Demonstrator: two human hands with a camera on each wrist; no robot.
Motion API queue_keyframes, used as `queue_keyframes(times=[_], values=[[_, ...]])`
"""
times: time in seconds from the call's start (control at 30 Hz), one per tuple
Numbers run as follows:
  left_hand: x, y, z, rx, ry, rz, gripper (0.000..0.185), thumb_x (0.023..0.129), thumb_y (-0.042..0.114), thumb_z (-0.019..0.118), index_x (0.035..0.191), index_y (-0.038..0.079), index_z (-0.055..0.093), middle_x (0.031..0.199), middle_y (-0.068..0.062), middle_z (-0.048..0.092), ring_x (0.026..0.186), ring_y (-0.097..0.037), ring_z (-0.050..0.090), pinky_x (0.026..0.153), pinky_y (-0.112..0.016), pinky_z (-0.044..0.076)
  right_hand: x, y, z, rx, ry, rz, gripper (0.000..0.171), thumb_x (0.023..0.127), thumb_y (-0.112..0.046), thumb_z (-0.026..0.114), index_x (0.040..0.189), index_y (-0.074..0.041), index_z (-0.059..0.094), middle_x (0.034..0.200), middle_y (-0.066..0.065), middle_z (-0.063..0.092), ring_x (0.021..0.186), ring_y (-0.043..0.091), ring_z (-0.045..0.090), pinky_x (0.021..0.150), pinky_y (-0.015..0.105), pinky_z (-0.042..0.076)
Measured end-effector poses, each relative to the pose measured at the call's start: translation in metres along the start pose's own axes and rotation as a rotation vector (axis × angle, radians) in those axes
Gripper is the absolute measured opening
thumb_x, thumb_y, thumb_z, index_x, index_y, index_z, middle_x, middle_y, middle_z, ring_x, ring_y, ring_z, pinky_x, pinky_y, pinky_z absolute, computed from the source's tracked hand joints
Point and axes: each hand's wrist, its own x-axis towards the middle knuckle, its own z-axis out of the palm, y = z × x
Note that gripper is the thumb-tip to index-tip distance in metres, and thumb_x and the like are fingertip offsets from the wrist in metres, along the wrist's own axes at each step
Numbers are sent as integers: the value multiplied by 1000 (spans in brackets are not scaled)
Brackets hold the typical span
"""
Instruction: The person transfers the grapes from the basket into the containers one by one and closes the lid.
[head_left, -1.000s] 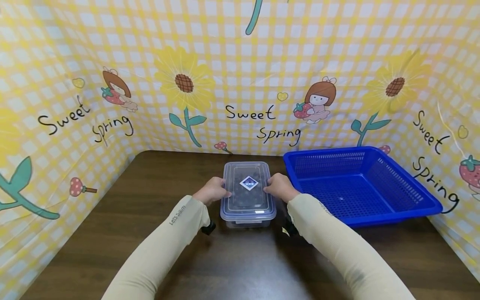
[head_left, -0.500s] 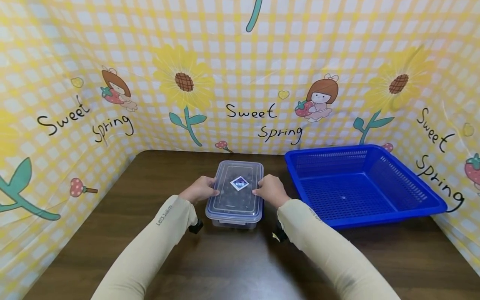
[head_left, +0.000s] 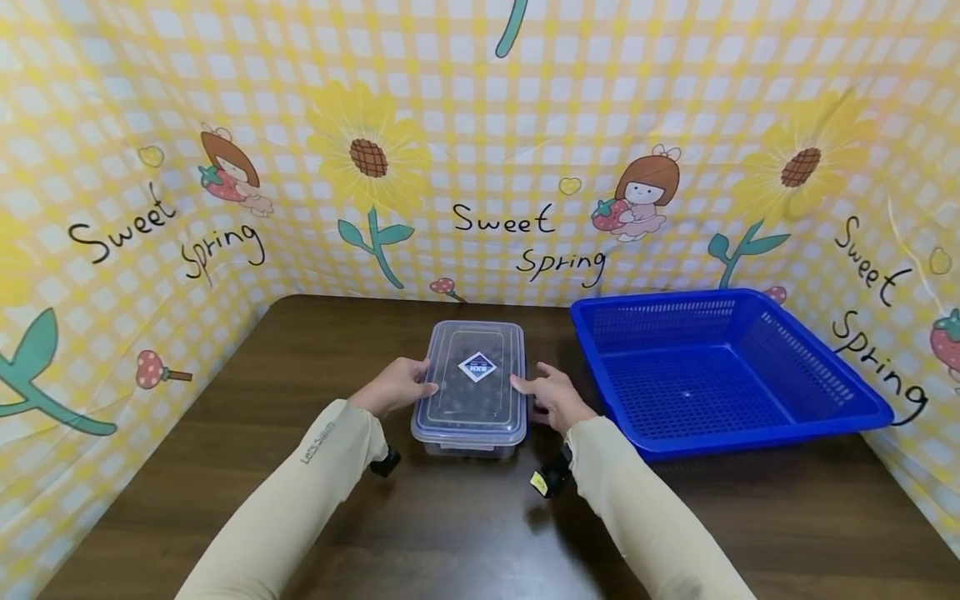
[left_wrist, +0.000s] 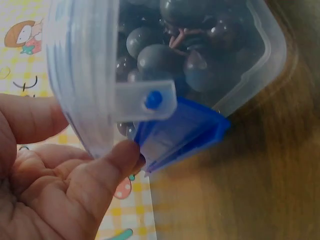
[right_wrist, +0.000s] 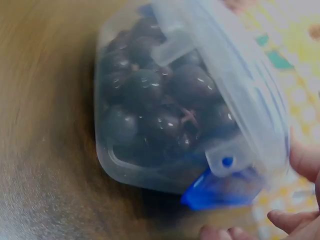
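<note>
A clear plastic food container (head_left: pixel 472 417) with a blue-edged lid and a diamond-shaped sticker (head_left: pixel 477 367) stands on the table in the head view. Dark grapes (right_wrist: pixel 145 90) on pinkish stems show through its wall in both wrist views. My left hand (head_left: pixel 392 386) grips its left edge, thumb on the lid and a finger against a blue latch (left_wrist: pixel 180 130) that hangs outward. On the other side, my right hand (head_left: pixel 557 396) has its thumb at the lid's edge, the other fingers spread off the wall. The right-side latch (right_wrist: pixel 222 192) also stands out from the wall.
A blue perforated plastic basket (head_left: pixel 633 437) sits to the right, close to my right hand. Brown wooden table (head_left: pixel 330 333) lies all around the container. A yellow checked cloth (head_left: pixel 450 125) stands behind and at both sides.
The container has shifted left with both hands, then stopped. My right hand's fingers have since come away from the side and spread; the left hand keeps its grip.
</note>
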Motion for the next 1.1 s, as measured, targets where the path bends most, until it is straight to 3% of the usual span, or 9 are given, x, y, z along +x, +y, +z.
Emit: queue_keyframes(times=[0.1, 0.27, 0.5, 0.6, 0.73, 0.9, 1.1], values=[[-1, -2, 0, -8, -11, -1, 53, 97, 5, 55, 141, -14, 32, 149, -24, 26, 123, -26, 50, 101, -41, 40, 2, 3, -4, 108, -68, 107, 84, 91, -14, 66, 155, -10, 11, 148, 23, 33, 132, 41, 37, 105, 53, 34], [-2, -2, 1, -8, -18, 7, 50, 96, 3, 55, 138, -16, 35, 149, -23, 26, 112, -21, 56, 98, -39, 44, 3, 7, -6, 164, -116, 146, 82, 93, -15, 64, 154, -9, 10, 139, 26, 42, 123, 40, 47, 103, 54, 36], [-4, 0, -2, 4, -31, 21, 49, 95, 3, 57, 136, -17, 38, 148, -25, 28, 120, -28, 53, 97, -40, 44, 2, 3, -4, 55, -101, 76, 60, 92, -16, 64, 144, -1, 38, 114, 18, 65, 102, 31, 63, 93, 49, 47], [-4, 2, -4, 3, -33, 24, 45, 95, 2, 57, 133, -17, 42, 145, -25, 33, 109, -23, 60, 94, -38, 47, 2, -1, -5, 0, -79, 61, 53, 91, -17, 66, 138, 0, 46, 109, 17, 67, 98, 30, 65, 89, 48, 50], [-2, 4, -5, -3, -31, 26, 42, 94, 0, 57, 131, -17, 46, 141, -26, 41, 90, -15, 64, 87, -35, 52, 3, -5, -6, -45, -54, 49, 54, 90, -15, 68, 135, 3, 47, 110, 18, 67, 100, 32, 65, 89, 49, 50], [0, 6, -6, 0, -29, -11, 45, 93, 0, 59, 132, -17, 45, 143, -24, 37, 83, -14, 65, 81, -33, 54, 1, -9, -6, -80, -43, 44, 58, 88, -13, 70, 137, 6, 44, 112, 21, 66, 102, 34, 65, 88, 50, 50], [1, 6, -5, 11, -28, -37, 47, 93, -1, 59, 134, -16, 42, 138, -26, 45, 78, -15, 65, 77, -32, 55, -3, -13, -5, -143, 3, 13, 66, 86, -12, 72, 141, 8, 39, 129, 25, 56, 112, 35, 60, 91, 52, 47]])
